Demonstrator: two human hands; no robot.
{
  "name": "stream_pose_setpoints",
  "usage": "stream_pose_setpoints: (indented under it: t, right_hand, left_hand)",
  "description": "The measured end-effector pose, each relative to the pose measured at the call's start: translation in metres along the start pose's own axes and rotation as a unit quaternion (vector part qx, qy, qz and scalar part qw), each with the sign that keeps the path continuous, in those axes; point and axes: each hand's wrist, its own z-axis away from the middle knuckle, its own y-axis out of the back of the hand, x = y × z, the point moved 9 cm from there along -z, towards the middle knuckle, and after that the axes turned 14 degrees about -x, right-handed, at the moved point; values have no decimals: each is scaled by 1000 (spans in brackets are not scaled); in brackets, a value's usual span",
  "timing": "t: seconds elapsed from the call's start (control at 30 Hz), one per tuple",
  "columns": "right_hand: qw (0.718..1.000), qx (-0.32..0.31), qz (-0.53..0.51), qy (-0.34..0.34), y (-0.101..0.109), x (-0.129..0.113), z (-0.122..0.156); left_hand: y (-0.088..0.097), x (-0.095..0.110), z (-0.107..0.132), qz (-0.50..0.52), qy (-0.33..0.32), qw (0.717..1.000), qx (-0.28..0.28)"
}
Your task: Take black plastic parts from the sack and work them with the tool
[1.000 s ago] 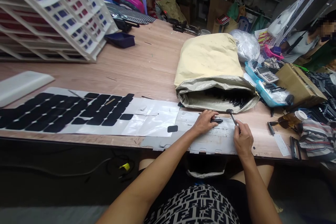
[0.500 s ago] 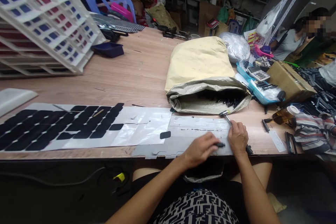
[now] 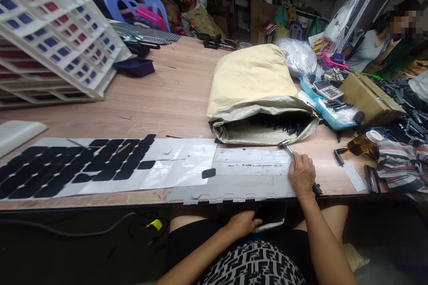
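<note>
My right hand (image 3: pixel 302 174) is closed around a small hammer (image 3: pixel 285 144) on the table. Its metal head points away from me and its black handle end sticks out below the hand. Beneath and left of that hand lies a grey plastic sheet (image 3: pixel 240 182) with a notched front edge. Below the table edge, my left hand (image 3: pixel 243 224) is at the mouth of an open bag (image 3: pixel 271 222) on my lap; its fingers are mostly hidden, and I see nothing in them. A single black rounded patch (image 3: pixel 209 173) lies where the white sheet (image 3: pixel 180 158) meets the grey one.
Rows of black patches (image 3: pixel 63 164) cover the white sheet's left part. Behind the hammer lies a large cream sack (image 3: pixel 250 75), its mouth facing me, with black pieces inside. Blue tray (image 3: pixel 334 116), carton (image 3: pixel 371 95), amber bottle (image 3: pixel 363 144) and striped cloth (image 3: pixel 399 164) are rightward; white crate (image 3: pixel 67 35) leftward.
My left hand has moved from above the grey sheet, where it held a small black piece, down to the bag on my lap. My right hand stays on the hammer.
</note>
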Motion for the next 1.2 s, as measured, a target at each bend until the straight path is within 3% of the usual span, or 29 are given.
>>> stream_pose_setpoints:
  t: [0.07, 0.13, 0.2, 0.27, 0.37, 0.43, 0.5, 0.63, 0.77, 0.87, 0.97, 1.07, 1.2]
  right_hand:
    - [1000, -3, 1, -2, -1, 0, 0]
    - [1000, -6, 1, -3, -3, 0, 0]
    - [1000, -5, 3, -4, -3, 0, 0]
    - [1000, -3, 8, -5, -3, -1, -1]
    - [1000, -5, 12, -8, -2, -1, -1]
    - [1000, -6, 7, -6, -2, 0, -2]
    - [1000, -7, -1, -5, -2, 0, -3]
    - [1000, -19, -19, -10, -5, 3, -4]
    - [1000, -20, -22, -10, -5, 3, -3]
    - [1000, -18, -21, -8, -5, 3, -3]
    - [1000, -15, -17, -10, -4, 2, -4]
    - [1000, -13, -14, -10, -2, 2, -4]
    - [1000, -7, -4, -8, -1, 2, -5]
  left_hand:
    - [7, 34, 17, -33, -64, 997, -39]
    - [22, 78, 33, -37, -174, 979, -101]
    - [58, 113, 38, 5, -254, 959, -126]
    - [122, 133, 23, 16, -269, 963, -9]
    - [223, 136, -11, -12, -184, 944, 274]
    - [259, 139, -36, -55, -120, 919, 371]
    - [276, 141, -63, -91, -66, 912, 396]
    - [280, 135, -100, -121, 31, 925, 358]
    - [278, 121, -101, -103, 64, 929, 349]
    - [277, 110, -81, -94, 37, 931, 351]
    - [265, 108, -46, -106, -56, 931, 345]
    - [237, 103, -13, -118, -139, 930, 319]
    - [198, 87, 3, -131, -154, 929, 310]
